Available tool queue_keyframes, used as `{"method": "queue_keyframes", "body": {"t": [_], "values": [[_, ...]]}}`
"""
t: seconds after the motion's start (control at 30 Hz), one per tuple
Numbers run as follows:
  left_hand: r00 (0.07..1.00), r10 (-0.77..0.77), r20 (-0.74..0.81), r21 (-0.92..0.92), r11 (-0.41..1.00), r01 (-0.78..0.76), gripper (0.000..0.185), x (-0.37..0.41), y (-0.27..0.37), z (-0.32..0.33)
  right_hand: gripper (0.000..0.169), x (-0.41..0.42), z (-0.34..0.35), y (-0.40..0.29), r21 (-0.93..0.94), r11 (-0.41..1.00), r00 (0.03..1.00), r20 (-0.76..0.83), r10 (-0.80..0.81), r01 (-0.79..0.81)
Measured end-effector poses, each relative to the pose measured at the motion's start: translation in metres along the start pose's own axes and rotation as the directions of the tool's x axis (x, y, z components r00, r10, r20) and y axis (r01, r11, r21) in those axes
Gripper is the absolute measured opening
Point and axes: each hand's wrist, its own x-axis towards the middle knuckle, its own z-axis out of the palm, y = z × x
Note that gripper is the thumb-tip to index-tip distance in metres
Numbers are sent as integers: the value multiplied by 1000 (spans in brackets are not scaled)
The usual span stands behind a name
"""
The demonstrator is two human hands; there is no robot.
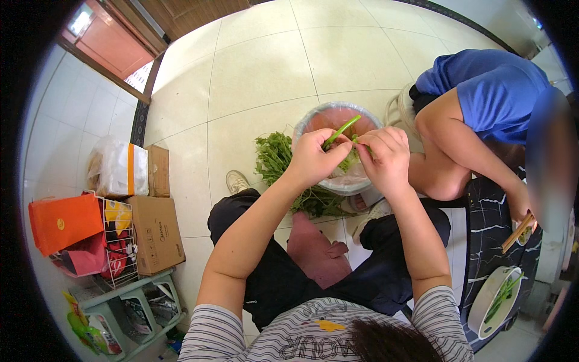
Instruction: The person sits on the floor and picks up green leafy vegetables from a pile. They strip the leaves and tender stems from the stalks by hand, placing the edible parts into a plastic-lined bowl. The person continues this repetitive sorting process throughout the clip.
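My left hand (316, 154) grips a green vegetable stem (347, 126), which sticks up at a slant past the thumb. Close beside it, the fingertips of my right hand (385, 156) pinch a small green piece, partly covered by the fingers. Both hands are above a round bin (334, 107) lined with a clear plastic bag. Light green scraps (348, 162) lie inside the bin. A heap of leafy green vines (274, 156) spreads over the floor to the left of the bin and in front of it.
At right a person in a blue shirt (497, 90) holds chopsticks (518, 233) over a bowl. A white basin (478, 312) with green stems rests on a black marble-patterned table (486, 203). Pink fabric (316, 249) lies between my legs. Cardboard boxes (156, 235) and a grey-green stool (122, 298) stand left.
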Motion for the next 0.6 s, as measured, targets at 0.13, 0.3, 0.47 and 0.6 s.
{"method": "queue_keyframes", "body": {"t": [0.13, 0.3, 0.47, 0.6], "values": [[1000, -22, -16, -52, 998, 21, 13, 0, -2, -1, 18, 1, 2, -1, -19, 999, 999, -1, -34, 34], [999, -30, -26, 33, 999, 31, 12, 1, -6, -3, 15, -1, 5, -3, -44, 998, 999, -12, -52, 52], [998, -53, -23, -21, 998, 53, 10, 0, -5, -4, 14, -2, 6, -4, -37, 998, 998, -6, -57, 57], [1000, -23, -15, 27, 999, 23, 10, 0, -7, -6, 13, -1, 7, -5, -29, 998, 998, 8, -63, 64]]}}
